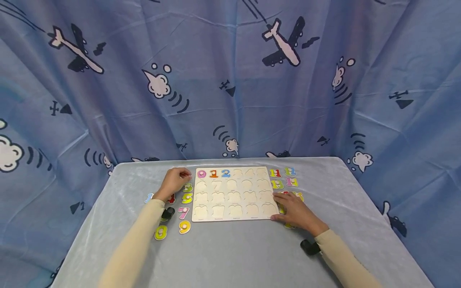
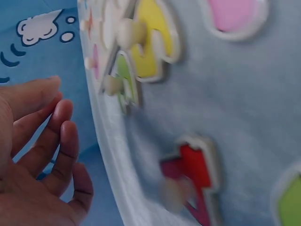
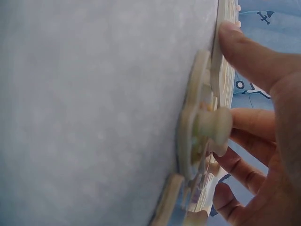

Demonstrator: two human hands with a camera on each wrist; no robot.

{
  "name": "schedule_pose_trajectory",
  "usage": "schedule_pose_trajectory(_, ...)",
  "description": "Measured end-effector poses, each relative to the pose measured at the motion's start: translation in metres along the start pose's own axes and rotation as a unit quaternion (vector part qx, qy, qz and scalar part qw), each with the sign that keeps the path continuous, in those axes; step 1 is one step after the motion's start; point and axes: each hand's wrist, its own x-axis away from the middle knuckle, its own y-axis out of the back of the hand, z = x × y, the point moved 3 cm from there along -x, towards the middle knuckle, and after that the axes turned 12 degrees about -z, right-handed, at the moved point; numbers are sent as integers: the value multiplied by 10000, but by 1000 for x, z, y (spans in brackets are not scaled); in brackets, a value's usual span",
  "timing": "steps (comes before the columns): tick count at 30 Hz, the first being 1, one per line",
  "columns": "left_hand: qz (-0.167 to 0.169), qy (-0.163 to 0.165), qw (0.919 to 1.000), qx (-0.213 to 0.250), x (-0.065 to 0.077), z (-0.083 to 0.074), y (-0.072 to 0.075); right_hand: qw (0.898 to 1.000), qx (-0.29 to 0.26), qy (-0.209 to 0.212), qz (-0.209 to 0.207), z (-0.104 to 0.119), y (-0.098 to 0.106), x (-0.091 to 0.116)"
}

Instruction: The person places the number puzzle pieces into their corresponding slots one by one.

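A pale wooden number puzzle board (image 1: 226,204) lies on the table, with the pink 0 (image 1: 201,174), the orange 1 (image 1: 214,173) and the blue 2 (image 1: 225,173) in its top row. My left hand (image 1: 174,182) hovers just off the board's upper left corner, near the green 3 (image 1: 187,187); its fingers are loosely bent with nothing between them, as the left wrist view also shows. On the board's right edge rests my right hand (image 1: 297,212), its thumb touching the lower corner. It partly covers several number pieces there. A knobbed piece (image 3: 190,127) stands close to those fingers.
Left of the board lie the yellow-green 5 (image 1: 187,198), pink 7 (image 1: 183,213), orange 9 (image 1: 185,227) and green 8 (image 1: 160,232). To the right are the red 11 (image 1: 275,173), blue 12 (image 1: 290,171) and other pieces. A patterned blue curtain (image 1: 201,100) hangs behind the table.
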Motion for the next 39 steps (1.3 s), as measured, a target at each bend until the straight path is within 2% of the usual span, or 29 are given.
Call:
schedule_pose_trajectory(10,753,538,9955,-207,13,14,2,10000,2,-30,-54,1,1,1)
schedule_pose_trajectory(19,804,680,9942,-212,13,18,-2,10000,36,-68,-30,0,1,1)
schedule_pose_trajectory(24,725,616,9953,-205,12,18,-1,10000,34,-21,-58,1,1,1)
schedule_pose_trajectory(32,434,358,9984,44,5,-1,-1,9999,61,-16,-80,1,3,1)
schedule_pose_trajectory(39,405,129,9990,166,-5,-24,-18,10000,14,-18,-34,1,2,2)
